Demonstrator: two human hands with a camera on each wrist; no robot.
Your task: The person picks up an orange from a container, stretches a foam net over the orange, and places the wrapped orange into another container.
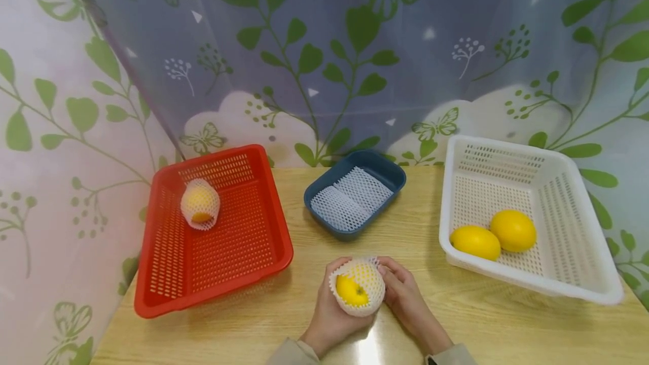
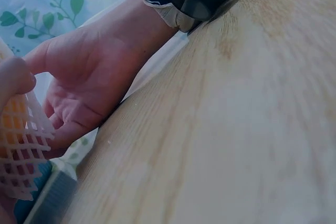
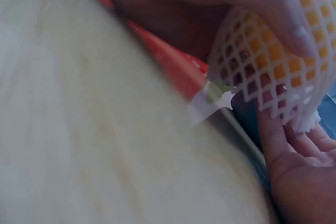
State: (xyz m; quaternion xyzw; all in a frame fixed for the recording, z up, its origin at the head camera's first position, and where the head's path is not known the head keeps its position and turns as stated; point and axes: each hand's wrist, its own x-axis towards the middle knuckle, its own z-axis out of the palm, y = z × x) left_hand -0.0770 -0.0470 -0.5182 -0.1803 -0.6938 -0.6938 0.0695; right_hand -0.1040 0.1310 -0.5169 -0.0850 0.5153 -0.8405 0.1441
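Observation:
A yellow lemon (image 1: 352, 290) sits partly inside a white foam net sleeve (image 1: 372, 280) near the table's front middle. Its bare end, with a small stem mark, faces the head camera. My left hand (image 1: 332, 311) grips the netted fruit from the left and below. On the other side my right hand (image 1: 405, 294) holds the edge of the sleeve with thumb and fingers. The right wrist view shows a thumb lying over the foam net (image 3: 273, 51) and fingertips at its open edge. Some fingers are hidden behind the fruit.
A red basket (image 1: 213, 292) at the left contains one netted lemon (image 1: 200, 203). At the back middle, a blue tray (image 1: 347, 235) carries flat foam nets (image 1: 350, 199). The white basket (image 1: 532, 283) at the right holds two bare lemons (image 1: 513, 231). A printed curtain (image 1: 314, 72) hangs behind the table.

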